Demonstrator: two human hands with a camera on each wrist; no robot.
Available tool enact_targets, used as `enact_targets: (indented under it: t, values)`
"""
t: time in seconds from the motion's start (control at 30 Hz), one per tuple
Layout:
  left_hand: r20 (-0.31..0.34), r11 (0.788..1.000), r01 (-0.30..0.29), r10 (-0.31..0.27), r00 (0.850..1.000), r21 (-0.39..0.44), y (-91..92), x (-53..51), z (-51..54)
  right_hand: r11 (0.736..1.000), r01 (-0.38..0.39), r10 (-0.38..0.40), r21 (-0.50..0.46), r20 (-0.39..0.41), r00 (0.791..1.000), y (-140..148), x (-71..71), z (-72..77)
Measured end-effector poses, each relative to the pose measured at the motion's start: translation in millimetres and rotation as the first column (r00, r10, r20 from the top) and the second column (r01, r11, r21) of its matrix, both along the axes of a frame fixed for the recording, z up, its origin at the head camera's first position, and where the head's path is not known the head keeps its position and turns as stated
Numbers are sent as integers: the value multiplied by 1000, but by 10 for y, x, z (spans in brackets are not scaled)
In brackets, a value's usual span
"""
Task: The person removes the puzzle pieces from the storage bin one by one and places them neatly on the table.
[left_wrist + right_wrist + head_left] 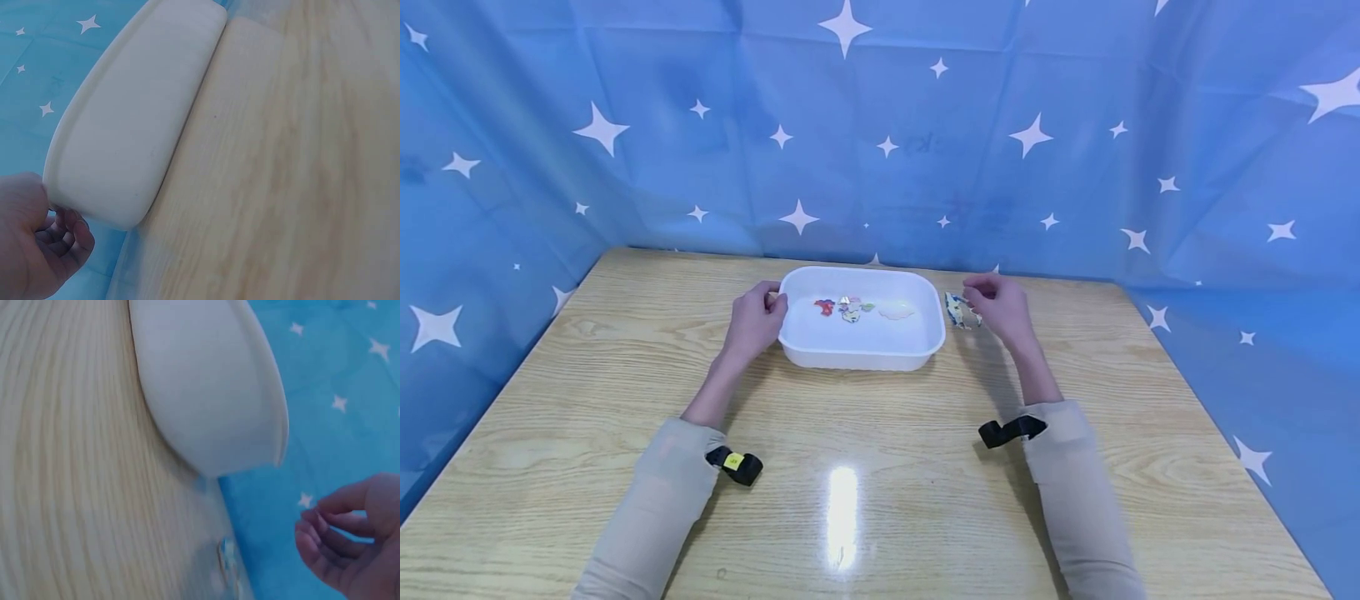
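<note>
My left hand [756,319] pinches the left end of a white plastic basin [857,361] at its rim, thumb above and the other fingers bent beneath in the left wrist view. Inside the basin lie a small red cutout [824,307], a cluster of coloured cutouts [851,311] and a pale cutout [897,311]. My right hand [1000,308] hovers beyond the basin's right end, fingers loosely bent and nothing visible between them. Close by on the table is a blue, white and yellow cutout [955,310]; in the right wrist view it is a blurred sliver [229,556] apart from the fingertips.
The basin stands near the far edge of a wood-grain table [880,433]. A blue curtain with white stars [925,167] hangs behind and along the sides. Each wrist carries a black camera mount [1011,431], and a bright light reflection shows on the near tabletop.
</note>
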State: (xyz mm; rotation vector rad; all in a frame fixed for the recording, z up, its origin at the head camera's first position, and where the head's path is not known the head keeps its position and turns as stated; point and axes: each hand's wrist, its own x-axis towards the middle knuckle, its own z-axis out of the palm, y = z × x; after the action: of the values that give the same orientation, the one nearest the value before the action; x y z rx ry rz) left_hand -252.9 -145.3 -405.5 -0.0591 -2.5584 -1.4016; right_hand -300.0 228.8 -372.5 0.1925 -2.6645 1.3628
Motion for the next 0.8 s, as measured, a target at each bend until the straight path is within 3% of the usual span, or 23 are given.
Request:
enact_targets:
  t: [0.2,0.37,0.6,0.8]
  values:
    - [1,1000,3,-3,1000,-3,-4,-9,4,997,-74,76,21,-101,992,-233,33,76]
    - [6,1000,4,-4,1000,-3,-3,0,12,990,-132,137,55,-118,983,-434,58,84]
    - [9,1000,0,0,1000,2,4,3,17,967,-231,239,107,-72,968,-712,67,46]
    - [21,1000,3,-3,1000,5,2,12,20,939,-294,291,178,45,956,-891,5,-32]
